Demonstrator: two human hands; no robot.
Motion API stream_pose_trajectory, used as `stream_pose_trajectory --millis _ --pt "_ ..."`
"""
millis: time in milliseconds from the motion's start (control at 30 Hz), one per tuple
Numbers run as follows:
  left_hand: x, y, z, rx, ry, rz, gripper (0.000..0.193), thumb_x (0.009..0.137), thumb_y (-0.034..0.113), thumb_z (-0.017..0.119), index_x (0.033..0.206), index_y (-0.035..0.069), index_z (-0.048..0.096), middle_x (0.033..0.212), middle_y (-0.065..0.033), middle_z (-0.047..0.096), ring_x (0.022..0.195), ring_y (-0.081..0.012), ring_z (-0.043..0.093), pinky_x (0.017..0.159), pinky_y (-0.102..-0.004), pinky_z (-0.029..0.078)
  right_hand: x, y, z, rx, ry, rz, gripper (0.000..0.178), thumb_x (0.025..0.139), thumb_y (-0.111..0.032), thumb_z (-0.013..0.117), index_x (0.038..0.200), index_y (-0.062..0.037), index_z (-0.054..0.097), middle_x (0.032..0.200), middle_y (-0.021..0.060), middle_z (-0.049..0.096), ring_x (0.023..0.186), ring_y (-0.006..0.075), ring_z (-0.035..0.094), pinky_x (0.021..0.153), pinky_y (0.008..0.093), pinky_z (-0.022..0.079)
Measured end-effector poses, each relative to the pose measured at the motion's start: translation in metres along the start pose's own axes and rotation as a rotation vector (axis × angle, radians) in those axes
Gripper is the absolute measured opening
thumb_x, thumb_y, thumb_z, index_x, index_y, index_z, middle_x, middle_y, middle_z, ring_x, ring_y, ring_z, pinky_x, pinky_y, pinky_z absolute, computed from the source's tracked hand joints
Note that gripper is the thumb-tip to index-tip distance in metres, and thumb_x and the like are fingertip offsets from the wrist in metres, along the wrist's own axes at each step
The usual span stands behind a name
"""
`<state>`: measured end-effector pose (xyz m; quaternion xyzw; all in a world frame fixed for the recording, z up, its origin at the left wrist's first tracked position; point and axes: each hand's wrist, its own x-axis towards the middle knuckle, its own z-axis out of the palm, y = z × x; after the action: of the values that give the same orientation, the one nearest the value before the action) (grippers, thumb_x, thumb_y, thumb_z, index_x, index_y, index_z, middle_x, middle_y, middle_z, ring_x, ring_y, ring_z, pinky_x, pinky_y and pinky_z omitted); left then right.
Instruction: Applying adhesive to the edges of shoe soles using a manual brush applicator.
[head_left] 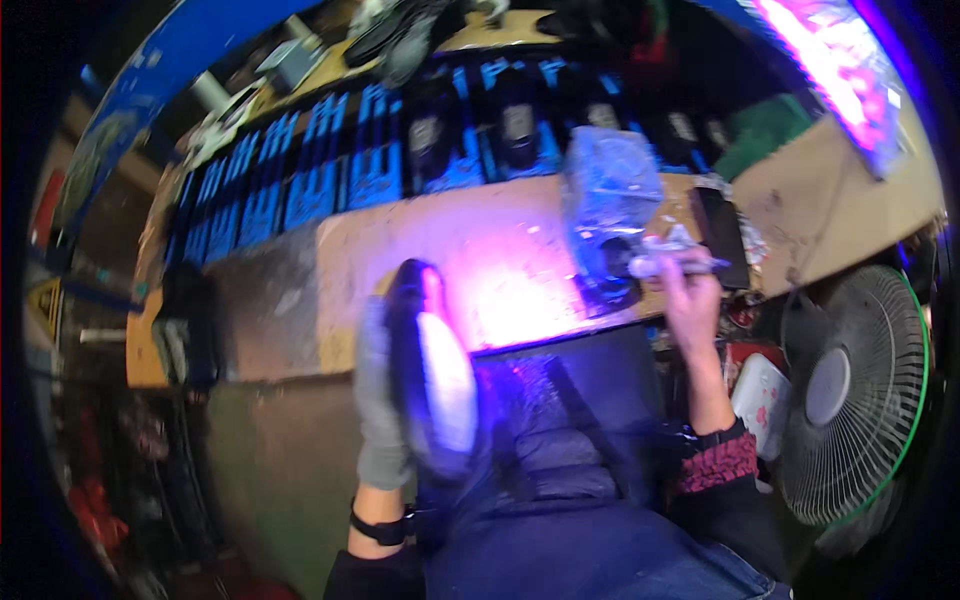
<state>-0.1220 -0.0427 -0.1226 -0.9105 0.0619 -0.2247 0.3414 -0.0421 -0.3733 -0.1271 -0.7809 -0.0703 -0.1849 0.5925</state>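
My left hand (378, 400), in a grey glove, holds a dark shoe (402, 330) upright over the near edge of the bench. The shoe's pale side or sole (445, 385) glows white-violet under the light. My fingers are partly hidden behind it. Beside a plastic-wrapped container (610, 180), my bare right hand (690, 300) pinches a slim, light-coloured tool (655, 264). Blur keeps its exact kind from showing. A dark round opening or cup (617, 262) sits just left of the tool.
Blue-and-black racks (325, 165) line the far side, several carrying dark shoes (520, 125). A standing fan (850, 390) is close on my right, near a white patterned box (762, 395). A dark block-like object (720, 230) lies beyond my right hand. A bright lamp (830, 70) hangs upper right.
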Motion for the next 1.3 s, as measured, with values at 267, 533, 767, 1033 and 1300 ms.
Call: stream_pose_trajectory --millis 267,533,767,1033,1300 --pt "-0.054 -0.001 -0.011 -1.287 0.399 -0.034 0.073 0.081 0.011 0.060 0.142 0.014 0.020 0.132 -0.0286 0.039 0.116 -0.0475 0.046 0.096 -0.0577 0.036 -0.021 -0.043 0.072 0.476 -0.185 0.185 0.009 0.094 -0.009 0.049 0.088 -0.0030 0.047 0.080 0.0101 0.060 0.062 0.0132 0.059 0.053 0.0257 0.049" --pt "-0.071 0.003 -0.005 -1.580 0.031 -0.293 0.056 0.090 0.034 0.047 0.129 -0.006 0.043 0.132 -0.0262 0.042 0.122 -0.0453 0.039 0.104 -0.0503 0.028 -0.008 -0.082 0.147 0.471 -0.430 0.414 0.016 0.091 -0.014 0.055 0.085 -0.0002 0.052 0.068 0.0082 0.062 0.050 0.0100 0.057 0.043 0.0217 0.044" --pt "-0.081 0.002 0.002 -1.598 0.003 -0.266 0.066 0.085 0.042 0.050 0.131 -0.004 0.042 0.133 -0.0254 0.041 0.123 -0.0436 0.039 0.105 -0.0499 0.027 -0.008 -0.079 0.158 0.450 -0.397 0.404 0.013 0.091 -0.011 0.053 0.082 -0.0025 0.049 0.067 0.0086 0.063 0.049 0.0092 0.056 0.044 0.0225 0.043" --pt "-0.079 0.004 0.001 -1.590 -0.004 -0.234 0.067 0.083 0.042 0.051 0.131 -0.004 0.043 0.132 -0.0259 0.042 0.122 -0.0436 0.040 0.104 -0.0510 0.027 0.027 -0.056 0.192 0.208 -0.318 0.393 0.018 0.090 -0.015 0.053 0.080 -0.0003 0.053 0.063 0.0071 0.063 0.049 0.0105 0.058 0.043 0.0232 0.044" --pt "-0.076 0.006 0.001 -1.588 0.103 -0.260 0.062 0.088 0.039 0.048 0.131 -0.005 0.042 0.133 -0.0264 0.042 0.121 -0.0444 0.040 0.104 -0.0503 0.028 -0.013 -0.109 0.136 0.398 -0.522 0.458 0.016 0.091 -0.015 0.052 0.081 -0.0031 0.052 0.063 0.0049 0.061 0.044 0.0068 0.052 0.039 0.0211 0.040"
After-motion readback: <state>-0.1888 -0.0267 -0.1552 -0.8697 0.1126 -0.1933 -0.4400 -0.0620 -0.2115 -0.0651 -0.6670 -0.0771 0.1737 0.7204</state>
